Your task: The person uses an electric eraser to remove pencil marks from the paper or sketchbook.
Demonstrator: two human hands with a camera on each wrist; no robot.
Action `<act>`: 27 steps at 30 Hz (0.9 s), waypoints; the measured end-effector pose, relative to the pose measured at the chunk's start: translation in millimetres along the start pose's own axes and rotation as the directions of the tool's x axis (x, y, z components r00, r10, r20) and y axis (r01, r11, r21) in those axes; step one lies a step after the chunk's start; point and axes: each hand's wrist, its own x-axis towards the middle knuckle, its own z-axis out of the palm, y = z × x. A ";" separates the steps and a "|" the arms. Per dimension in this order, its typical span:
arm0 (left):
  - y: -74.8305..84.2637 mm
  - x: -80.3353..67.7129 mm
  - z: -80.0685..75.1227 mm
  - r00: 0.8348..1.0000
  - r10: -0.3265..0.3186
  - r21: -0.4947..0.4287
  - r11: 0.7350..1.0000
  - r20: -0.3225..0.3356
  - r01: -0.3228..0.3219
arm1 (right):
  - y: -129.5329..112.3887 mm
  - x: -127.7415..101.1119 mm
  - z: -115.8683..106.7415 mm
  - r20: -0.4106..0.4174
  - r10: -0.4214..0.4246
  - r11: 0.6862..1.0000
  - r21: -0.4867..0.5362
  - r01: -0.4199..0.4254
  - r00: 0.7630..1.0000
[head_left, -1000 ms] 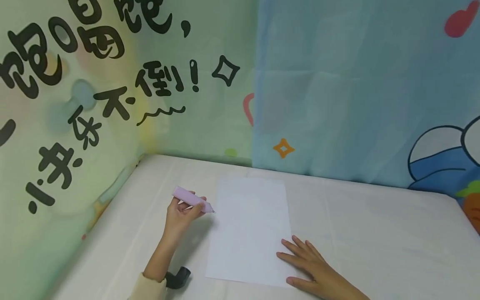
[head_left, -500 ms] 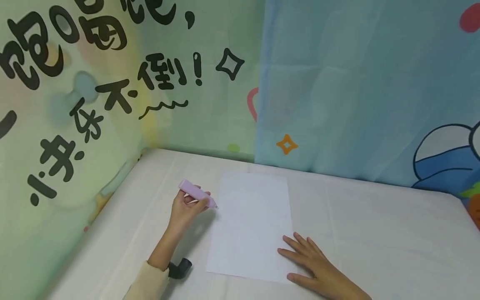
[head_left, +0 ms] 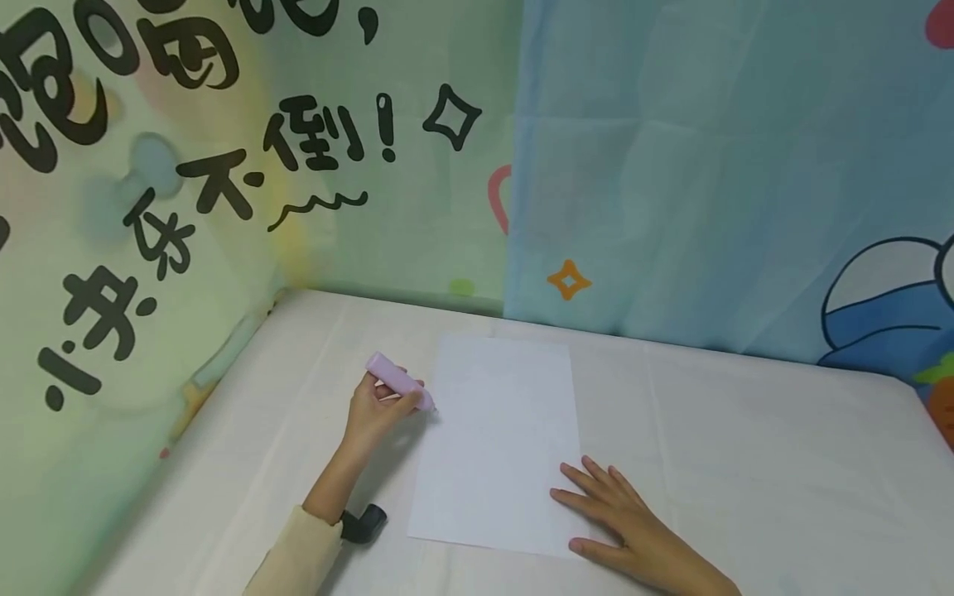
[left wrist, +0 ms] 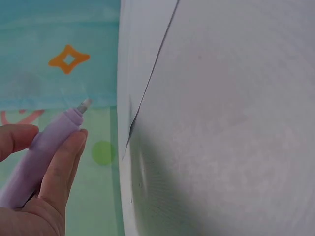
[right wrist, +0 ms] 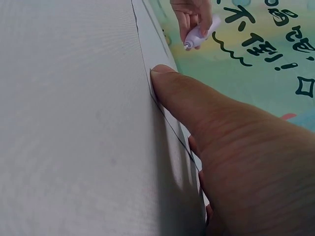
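Note:
My left hand pinches a thick lilac pen-like tube between thumb and fingers. Its narrow, uncapped tip points to the right and overlaps the left edge of a blank white sheet of paper in the head view. Up close in the left wrist view, the tube has a stepped collar and a small greyish tip, raised off the table. My right hand lies with spread fingers on the sheet's lower right edge. In the right wrist view its thumb rests at the paper's edge.
The sheet lies on a white-covered table. A black wrist device juts out by the left sleeve. Printed cloth backdrops, one green with black lettering and one blue, stand along the table's left and far edges.
My left hand has shifted a little to the right, bringing the tube's tip from beside the sheet to over its left edge. My right hand stays put; the head view has moved slightly.

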 end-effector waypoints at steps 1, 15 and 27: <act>-0.2 0.2 -0.1 1.000 -0.001 0.009 1.000 0.000 0.001 | -0.3 0.2 -0.1 0.002 0.003 1.000 0.000 -0.003 1.000; -4.7 8.8 1.9 0.998 -0.059 0.083 0.995 -0.015 0.060 | -1.3 0.5 -0.9 0.012 0.019 1.000 0.014 -0.019 1.000; -7.6 7.4 3.8 0.998 -0.067 0.136 0.988 -0.004 0.067 | -1.2 -0.4 0.5 -0.019 -0.031 1.000 -0.003 0.031 0.999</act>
